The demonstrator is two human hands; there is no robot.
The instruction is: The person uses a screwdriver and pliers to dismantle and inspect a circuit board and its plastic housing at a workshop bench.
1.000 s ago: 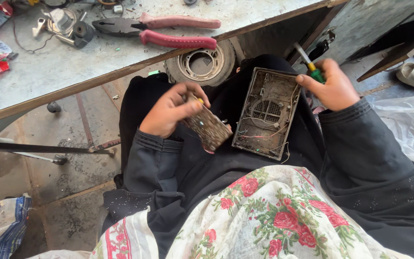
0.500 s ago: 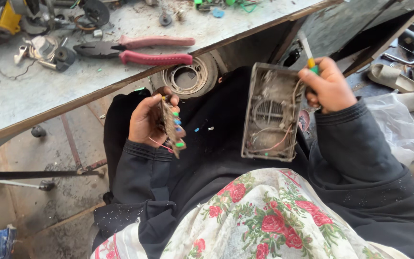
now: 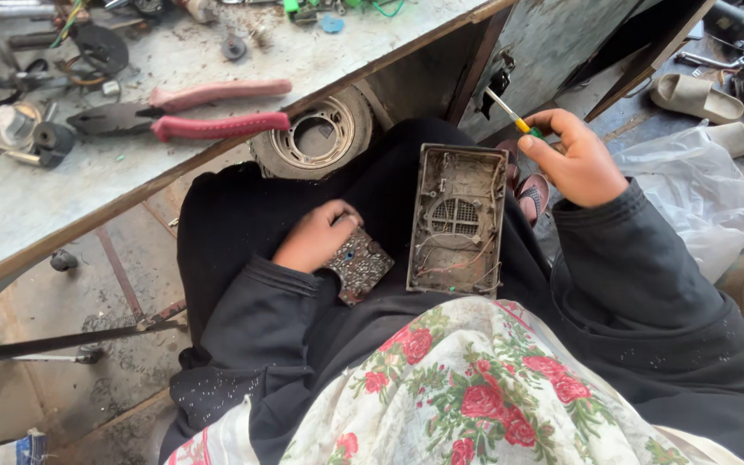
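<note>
head view: a seated person's lap in dark clothing, seen from above, beside a worn workbench (image 3: 62, 215).
left hand: the left hand (image 3: 316, 234) rests on the lap, fingers curled down and clamped on the top edge of a small circuit board (image 3: 360, 265).
circuit board: lies flat on the dark cloth, just left of the casing, tilted as a diamond, apart from it.
right hand: the right hand (image 3: 574, 159) is raised to the right of the casing, fingers closed around a screwdriver (image 3: 514, 116) with a yellow and green handle, shaft pointing up and left.
casing: an open, dusty plastic casing (image 3: 458, 220) lies on the lap, inside facing up, with a round grille and thin wires in it; neither hand touches it.
bench: red-handled pliers (image 3: 187, 110) lie on top among small metal parts.
under bench: a round metal coil frame (image 3: 316, 133) sits beneath the edge.
foreground: floral cloth (image 3: 475, 387) covers the near lap.
right side: a clear plastic bag (image 3: 699, 194) and pale sandals (image 3: 708, 108) on the floor.
</note>
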